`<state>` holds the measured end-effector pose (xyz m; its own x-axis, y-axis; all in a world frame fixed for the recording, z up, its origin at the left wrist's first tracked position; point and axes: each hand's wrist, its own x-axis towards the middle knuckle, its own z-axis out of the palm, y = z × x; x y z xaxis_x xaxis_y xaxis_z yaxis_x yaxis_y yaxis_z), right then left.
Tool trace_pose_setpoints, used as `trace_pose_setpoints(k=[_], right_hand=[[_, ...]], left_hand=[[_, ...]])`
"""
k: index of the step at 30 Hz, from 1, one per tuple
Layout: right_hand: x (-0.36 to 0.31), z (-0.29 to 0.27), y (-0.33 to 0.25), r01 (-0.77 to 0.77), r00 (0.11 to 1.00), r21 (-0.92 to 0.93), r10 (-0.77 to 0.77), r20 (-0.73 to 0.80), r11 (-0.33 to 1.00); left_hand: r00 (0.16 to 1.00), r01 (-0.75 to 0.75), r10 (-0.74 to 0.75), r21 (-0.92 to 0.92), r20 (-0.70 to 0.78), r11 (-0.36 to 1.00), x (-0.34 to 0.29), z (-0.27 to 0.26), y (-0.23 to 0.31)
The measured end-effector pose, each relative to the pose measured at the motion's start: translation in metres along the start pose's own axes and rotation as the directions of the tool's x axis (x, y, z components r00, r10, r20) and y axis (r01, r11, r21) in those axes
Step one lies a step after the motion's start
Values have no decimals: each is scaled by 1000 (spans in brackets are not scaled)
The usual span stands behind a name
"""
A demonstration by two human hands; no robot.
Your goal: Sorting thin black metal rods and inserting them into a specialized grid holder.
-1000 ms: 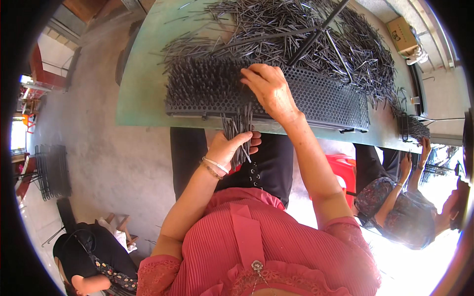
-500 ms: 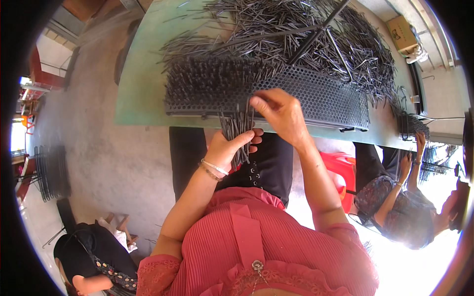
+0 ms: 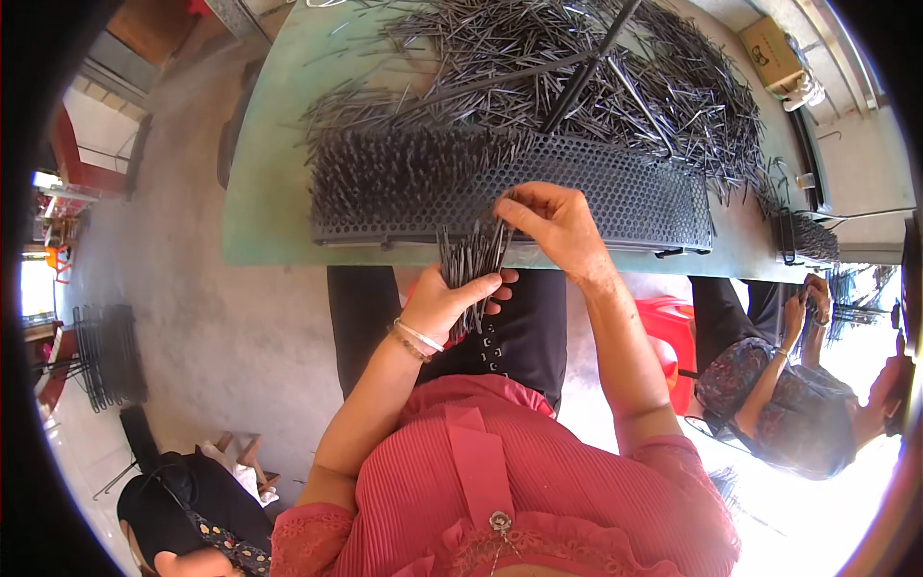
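My left hand (image 3: 447,306) is wrapped round a bundle of thin dark rods (image 3: 469,262), held upright below the table's near edge. Above the bundle's top, my right hand (image 3: 562,229) pinches the upper end of a single rod at the bundle's right side. Just beyond both hands lies a long black perforated rack (image 3: 625,188) full of round holes. Upright rods (image 3: 385,173) stand densely in its left part, while the holes toward the right are bare. Part of the bundle is hidden behind my left fingers.
A large heap of loose rods (image 3: 663,96) covers the green table (image 3: 269,207) behind the rack. A black metal bar (image 3: 591,67) slants over it. At right, a co-worker (image 3: 779,404) sits near a smaller rod-filled rack (image 3: 808,238). A red stool (image 3: 673,337) stands between us.
The view has shifted slightly, so the rack and hands sit lower. My right hand stays pinched near the bundle's top; the co-worker's hands have come together below their rack.
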<state>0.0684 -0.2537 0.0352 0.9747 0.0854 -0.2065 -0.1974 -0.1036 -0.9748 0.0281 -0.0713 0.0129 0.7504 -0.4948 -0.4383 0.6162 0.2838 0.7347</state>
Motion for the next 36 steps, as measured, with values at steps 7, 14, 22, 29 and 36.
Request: trace_pose_setpoints(k=[7, 14, 22, 29, 36], right_hand=[[25, -11, -11, 201, 970, 135, -178, -166, 970], [37, -23, -13, 232, 926, 180, -161, -342, 956], [7, -11, 0, 33, 999, 102, -30, -36, 994], [34, -21, -1, 413, 842, 46, -363, -399, 909], [55, -20, 10, 479, 764, -263, -545, -345, 838]], left_hand=[[1000, 16, -16, 11, 3, 1000, 10, -3, 0], [996, 56, -67, -152, -63, 987, 13, 0, -8], [991, 44, -64, -174, -116, 984, 12, 2, -13], [996, 23, -46, -264, -81, 964, 14, 10, -12], [989, 60, -88, -218, -120, 974, 17, 10, -13]])
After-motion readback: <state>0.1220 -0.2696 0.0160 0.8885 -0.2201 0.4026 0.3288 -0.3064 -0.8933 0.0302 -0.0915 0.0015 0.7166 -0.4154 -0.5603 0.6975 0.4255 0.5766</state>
